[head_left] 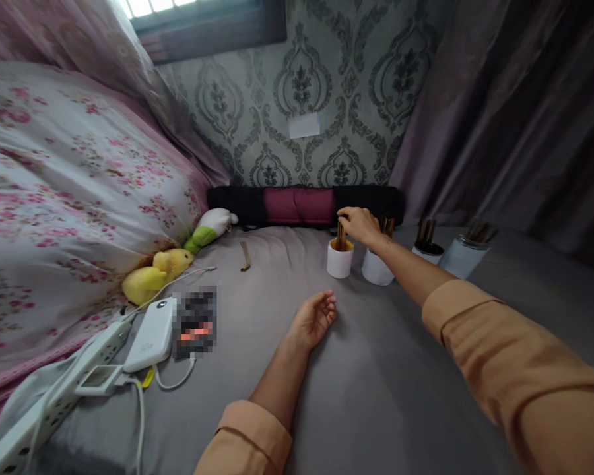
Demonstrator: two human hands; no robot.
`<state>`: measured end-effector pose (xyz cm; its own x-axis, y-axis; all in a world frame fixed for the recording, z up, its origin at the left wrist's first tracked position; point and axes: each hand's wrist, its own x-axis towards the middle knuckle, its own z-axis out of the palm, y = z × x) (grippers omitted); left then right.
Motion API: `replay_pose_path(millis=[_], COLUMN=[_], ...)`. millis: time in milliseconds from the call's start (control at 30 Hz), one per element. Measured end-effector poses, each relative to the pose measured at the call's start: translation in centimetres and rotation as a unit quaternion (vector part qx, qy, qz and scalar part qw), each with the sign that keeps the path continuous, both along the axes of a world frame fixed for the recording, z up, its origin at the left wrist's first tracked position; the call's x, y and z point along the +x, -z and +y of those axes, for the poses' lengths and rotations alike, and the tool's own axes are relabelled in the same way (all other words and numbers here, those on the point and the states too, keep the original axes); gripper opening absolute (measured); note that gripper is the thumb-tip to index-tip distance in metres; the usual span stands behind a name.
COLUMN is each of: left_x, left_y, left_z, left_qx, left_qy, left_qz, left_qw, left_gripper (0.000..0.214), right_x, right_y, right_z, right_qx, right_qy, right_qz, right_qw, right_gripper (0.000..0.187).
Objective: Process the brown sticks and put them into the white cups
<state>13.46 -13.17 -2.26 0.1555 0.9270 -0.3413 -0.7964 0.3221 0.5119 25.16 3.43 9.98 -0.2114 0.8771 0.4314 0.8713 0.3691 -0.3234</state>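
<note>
My right hand [360,225] is over the leftmost white cup [339,262]. Its fingers are pinched at the top of the thin gold-brown sticks [341,236] standing in that cup. A second white cup [377,267] with similar sticks is partly hidden behind my right hand and forearm. My left hand [317,318] rests on the grey sheet nearer to me, with loosely bent fingers and nothing in it. Farther left, a few loose gold-coloured sticks [245,256] lie on the sheet; their lower ends look bent or thicker.
Two more containers of sticks, a dark-rimmed one [428,253] and a pale tilted one [464,256], stand at right. A white power bank [151,335], power strip [59,396] and cables lie left, beside plush toys [143,284]. A black-and-maroon roll [299,206] lies along the wall.
</note>
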Motion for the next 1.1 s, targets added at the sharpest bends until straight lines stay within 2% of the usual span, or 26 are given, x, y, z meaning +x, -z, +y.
replay_pose_path(millis=[467,767,1100], left_x=[0.1,0.0,0.0], left_y=[-0.3,-0.1,-0.2], left_z=[-0.1,0.0,0.0], left_qx=[0.001,0.002,-0.003], left_qy=[0.000,0.000,-0.002], left_qz=[-0.001,-0.005,-0.005], left_qw=[1.000,1.000,1.000], left_gripper=[0.009,0.010,0.009], right_x=[0.1,0.6,1.6], right_y=[-0.4,-0.2,0.9], right_z=[-0.7,-1.4,-2.0], right_qx=[0.014,0.063,0.063], right_qy=[-0.010,-0.038,-0.043], right_qz=[0.012,0.097,0.193], right_qw=[1.000,0.993,0.978], right_gripper=[0.032,0.029,0.033])
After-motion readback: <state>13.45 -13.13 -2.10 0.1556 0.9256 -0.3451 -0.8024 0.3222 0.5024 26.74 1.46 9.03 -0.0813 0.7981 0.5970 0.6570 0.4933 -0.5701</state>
